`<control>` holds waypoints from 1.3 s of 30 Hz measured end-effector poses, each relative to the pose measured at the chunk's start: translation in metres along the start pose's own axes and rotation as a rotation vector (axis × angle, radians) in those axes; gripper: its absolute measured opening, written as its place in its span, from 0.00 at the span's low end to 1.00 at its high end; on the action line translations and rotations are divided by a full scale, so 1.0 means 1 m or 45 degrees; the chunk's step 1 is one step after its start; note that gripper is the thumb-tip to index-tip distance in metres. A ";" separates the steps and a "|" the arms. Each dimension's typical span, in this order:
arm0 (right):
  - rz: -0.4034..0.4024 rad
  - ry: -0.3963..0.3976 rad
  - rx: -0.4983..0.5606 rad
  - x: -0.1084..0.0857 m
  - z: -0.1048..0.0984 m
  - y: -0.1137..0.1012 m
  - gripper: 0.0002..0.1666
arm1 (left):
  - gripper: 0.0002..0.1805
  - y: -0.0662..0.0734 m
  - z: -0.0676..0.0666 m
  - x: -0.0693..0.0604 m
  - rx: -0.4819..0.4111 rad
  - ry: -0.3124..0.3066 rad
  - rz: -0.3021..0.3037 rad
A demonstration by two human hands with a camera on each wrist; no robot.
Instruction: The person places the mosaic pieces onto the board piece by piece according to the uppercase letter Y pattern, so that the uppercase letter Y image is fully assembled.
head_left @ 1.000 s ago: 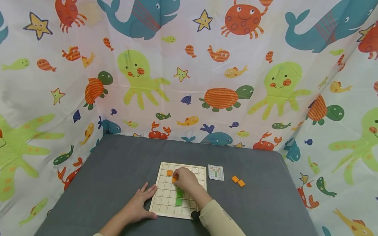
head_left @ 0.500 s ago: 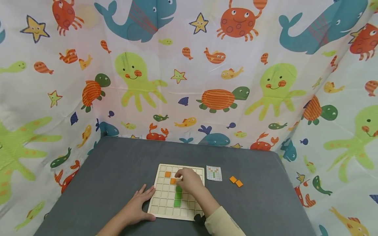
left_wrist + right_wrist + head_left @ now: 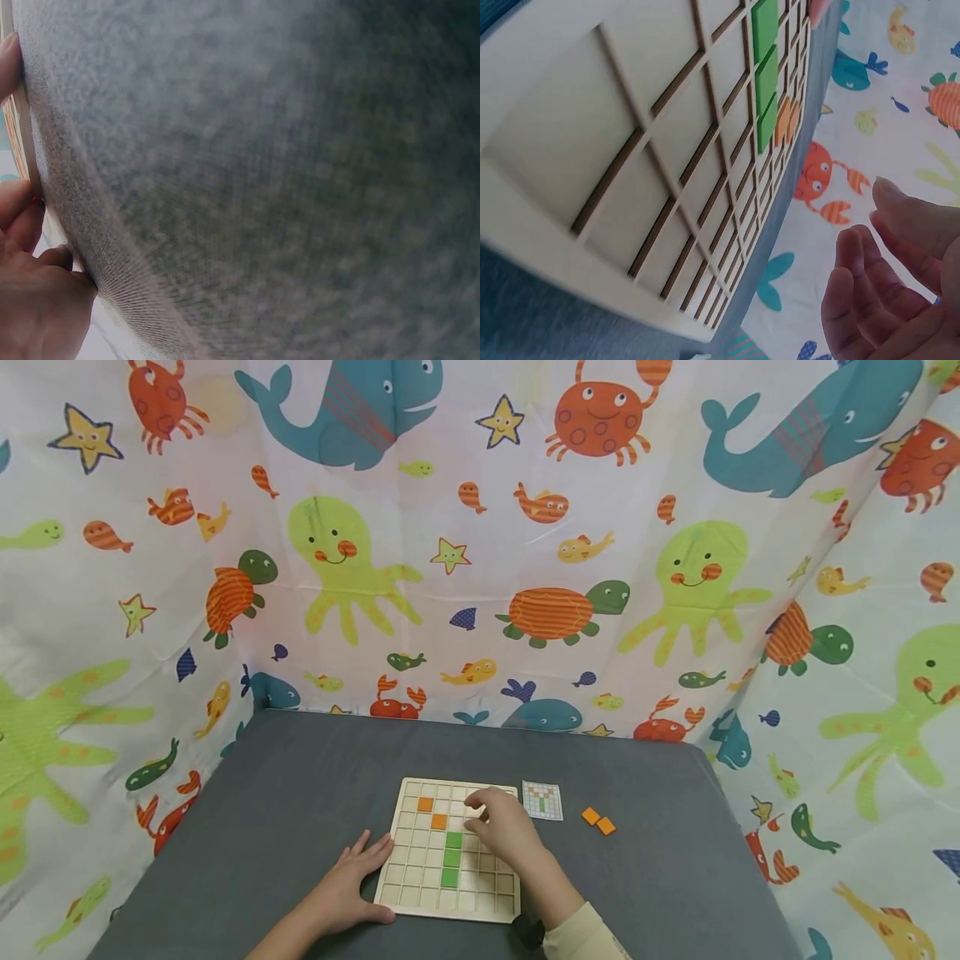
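A wooden grid board (image 3: pixel 412 877) lies on the grey table. Three green tiles (image 3: pixel 452 858) fill a column in its middle. Up and left of them, two orange tiles, one nearer the corner (image 3: pixel 425 804) and one inward (image 3: pixel 438 822), form a diagonal. My left hand (image 3: pixel 351 878) rests at the board's left edge, thumb at the near corner, fingers spread; the left wrist view shows fingers (image 3: pixel 15 206) against the rim. Over the board's right half is my right hand (image 3: pixel 504 823), fingers loosely bent. In the right wrist view its thumb and fingertips (image 3: pixel 849 244) hold nothing.
A small printed pattern card (image 3: pixel 542 800) lies right of the board. Beyond it are two loose orange tiles, a left one (image 3: pixel 591 816) and a right one (image 3: pixel 606 826), touching or nearly so. A sea-animal curtain (image 3: pixel 495 552) surrounds the table's back and sides.
My right hand has let go of the inner orange tile on the board and moved right, uncovering it and the top green tile. My left hand stays at the board's edge.
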State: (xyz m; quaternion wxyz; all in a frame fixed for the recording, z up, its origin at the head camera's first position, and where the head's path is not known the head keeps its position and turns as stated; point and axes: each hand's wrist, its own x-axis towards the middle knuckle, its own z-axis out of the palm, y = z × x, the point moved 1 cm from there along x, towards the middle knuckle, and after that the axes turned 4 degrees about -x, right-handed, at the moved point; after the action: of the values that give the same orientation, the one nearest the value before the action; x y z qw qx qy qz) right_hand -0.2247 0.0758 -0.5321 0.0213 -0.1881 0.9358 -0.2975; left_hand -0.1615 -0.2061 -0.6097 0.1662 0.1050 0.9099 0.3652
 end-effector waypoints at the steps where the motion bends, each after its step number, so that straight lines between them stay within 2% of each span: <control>1: -0.001 0.011 -0.002 -0.001 -0.001 0.002 0.17 | 0.64 -0.001 0.000 0.000 0.001 0.001 -0.001; 13: 0.066 0.129 0.021 -0.014 -0.014 0.035 0.19 | 0.63 -0.003 0.004 0.003 0.003 -0.004 0.019; 16: 0.116 0.163 0.015 -0.018 -0.019 0.043 0.18 | 0.64 -0.002 0.004 0.003 0.003 -0.005 0.010; 25: 0.259 0.225 0.047 -0.025 -0.035 0.055 0.19 | 0.65 0.003 0.002 0.003 -0.011 -0.006 -0.019; 33: 0.323 0.276 0.067 -0.030 -0.043 0.066 0.20 | 0.64 0.002 0.002 0.003 -0.023 -0.020 -0.002; 39: 0.343 0.307 0.031 -0.031 -0.048 0.076 0.20 | 0.65 0.001 0.001 0.003 -0.037 -0.026 -0.008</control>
State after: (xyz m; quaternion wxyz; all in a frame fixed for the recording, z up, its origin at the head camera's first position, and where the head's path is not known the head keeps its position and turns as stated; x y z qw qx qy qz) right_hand -0.2288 0.1711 -0.5380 -0.0491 -0.0238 0.9446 -0.3237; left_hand -0.1640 -0.2034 -0.6103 0.1783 0.1036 0.9030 0.3770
